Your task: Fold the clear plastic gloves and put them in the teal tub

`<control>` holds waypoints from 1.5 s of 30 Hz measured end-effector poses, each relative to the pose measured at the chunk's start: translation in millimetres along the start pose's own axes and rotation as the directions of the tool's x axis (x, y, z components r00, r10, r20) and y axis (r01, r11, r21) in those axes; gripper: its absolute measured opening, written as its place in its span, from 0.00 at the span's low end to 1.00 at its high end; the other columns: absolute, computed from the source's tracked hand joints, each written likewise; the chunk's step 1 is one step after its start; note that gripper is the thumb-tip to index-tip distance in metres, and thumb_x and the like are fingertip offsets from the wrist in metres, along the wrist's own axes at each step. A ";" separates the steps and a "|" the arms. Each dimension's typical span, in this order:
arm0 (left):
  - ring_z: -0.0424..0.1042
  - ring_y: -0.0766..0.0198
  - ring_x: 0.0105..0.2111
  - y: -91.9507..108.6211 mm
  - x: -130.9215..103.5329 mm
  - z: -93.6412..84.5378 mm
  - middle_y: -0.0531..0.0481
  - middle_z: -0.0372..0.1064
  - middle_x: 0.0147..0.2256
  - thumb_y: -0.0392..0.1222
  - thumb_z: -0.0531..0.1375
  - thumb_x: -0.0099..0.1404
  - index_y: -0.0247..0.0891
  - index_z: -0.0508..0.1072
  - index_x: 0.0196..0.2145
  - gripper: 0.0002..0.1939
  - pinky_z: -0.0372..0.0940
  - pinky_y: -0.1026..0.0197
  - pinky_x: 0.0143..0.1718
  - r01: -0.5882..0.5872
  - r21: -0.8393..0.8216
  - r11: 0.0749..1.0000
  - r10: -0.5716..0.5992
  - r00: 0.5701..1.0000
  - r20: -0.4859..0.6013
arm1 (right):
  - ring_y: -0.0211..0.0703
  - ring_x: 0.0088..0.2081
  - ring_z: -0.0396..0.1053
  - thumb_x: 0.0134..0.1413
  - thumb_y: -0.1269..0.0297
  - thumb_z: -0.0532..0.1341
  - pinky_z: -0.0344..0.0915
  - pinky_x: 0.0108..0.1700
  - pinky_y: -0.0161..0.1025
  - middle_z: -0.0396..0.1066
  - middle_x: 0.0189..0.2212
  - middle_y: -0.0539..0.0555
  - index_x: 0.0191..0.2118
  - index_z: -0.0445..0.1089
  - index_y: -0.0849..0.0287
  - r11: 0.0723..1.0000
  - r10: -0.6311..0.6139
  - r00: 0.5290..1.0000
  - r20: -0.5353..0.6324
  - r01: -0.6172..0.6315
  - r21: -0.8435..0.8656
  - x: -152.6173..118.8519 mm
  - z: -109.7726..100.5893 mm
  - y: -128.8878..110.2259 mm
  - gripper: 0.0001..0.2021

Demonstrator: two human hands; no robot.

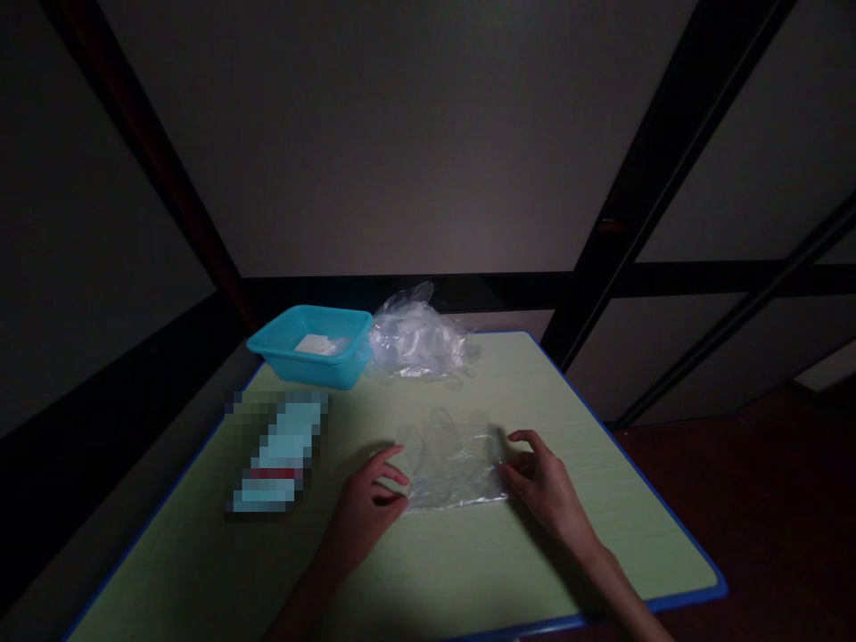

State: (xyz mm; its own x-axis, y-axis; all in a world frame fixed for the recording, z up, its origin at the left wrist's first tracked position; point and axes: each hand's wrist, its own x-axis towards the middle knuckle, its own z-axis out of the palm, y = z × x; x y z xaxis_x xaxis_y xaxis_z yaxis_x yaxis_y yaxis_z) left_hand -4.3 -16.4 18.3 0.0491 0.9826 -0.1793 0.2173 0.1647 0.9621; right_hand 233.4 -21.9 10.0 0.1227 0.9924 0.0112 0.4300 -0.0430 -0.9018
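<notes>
Loosely curled, a left hand (366, 496) at 8 o'clock and right hand (547, 486) at 3 flank a glove (461, 462) pointing toward 12, any grip unclear.

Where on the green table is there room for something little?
There's room between the right hand and the table's blue rim, and between the flat clear plastic and the near rim. It's crowded at the back left: a blue basket beside crumpled plastic, with a blurred thing in front.

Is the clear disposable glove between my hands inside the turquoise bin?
No, the clear disposable glove lies on the pale green table, well apart from the turquoise bin.
</notes>
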 end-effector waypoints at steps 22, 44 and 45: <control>0.69 0.68 0.19 -5.0 1.2 7.7 0.57 0.66 0.28 0.33 0.59 0.39 0.37 0.65 0.44 0.29 0.64 0.66 0.22 -0.059 -0.045 0.997 0.057 0.998 -0.031 | 0.43 0.25 0.68 0.46 0.65 0.58 0.58 0.26 0.35 0.72 0.23 0.50 0.42 0.61 0.56 0.971 -0.016 0.996 -0.085 -0.005 -0.238 -1.0 7.1 -0.1 0.14; 0.66 0.71 0.19 1.4 -1.2 7.0 0.56 0.67 0.29 0.24 0.56 0.38 0.38 0.68 0.42 0.30 0.62 0.68 0.22 -0.022 0.084 0.996 0.017 0.998 0.063 | 0.44 0.25 0.67 0.50 0.64 0.55 0.58 0.27 0.36 0.70 0.23 0.51 0.46 0.60 0.59 0.945 -0.074 0.994 -0.084 0.044 -0.323 0.4 6.4 -0.8 0.16; 0.66 0.71 0.19 0.6 -1.1 6.5 0.56 0.67 0.29 0.24 0.56 0.38 0.38 0.68 0.41 0.29 0.62 0.68 0.22 -0.030 0.085 0.996 0.023 0.997 0.072 | 0.44 0.25 0.67 0.50 0.63 0.55 0.58 0.27 0.36 0.70 0.24 0.51 0.46 0.60 0.60 0.954 -0.076 0.994 -0.083 0.049 -0.295 0.4 5.6 -0.6 0.16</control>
State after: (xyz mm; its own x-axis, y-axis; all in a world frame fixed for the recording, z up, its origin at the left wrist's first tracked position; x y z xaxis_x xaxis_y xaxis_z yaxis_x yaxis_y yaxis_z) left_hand 2.1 -17.9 17.7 0.1245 0.9774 -0.1710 0.2976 0.1277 0.9461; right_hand 228.2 -20.8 8.2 0.1633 0.9798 0.1157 0.6799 -0.0268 -0.7328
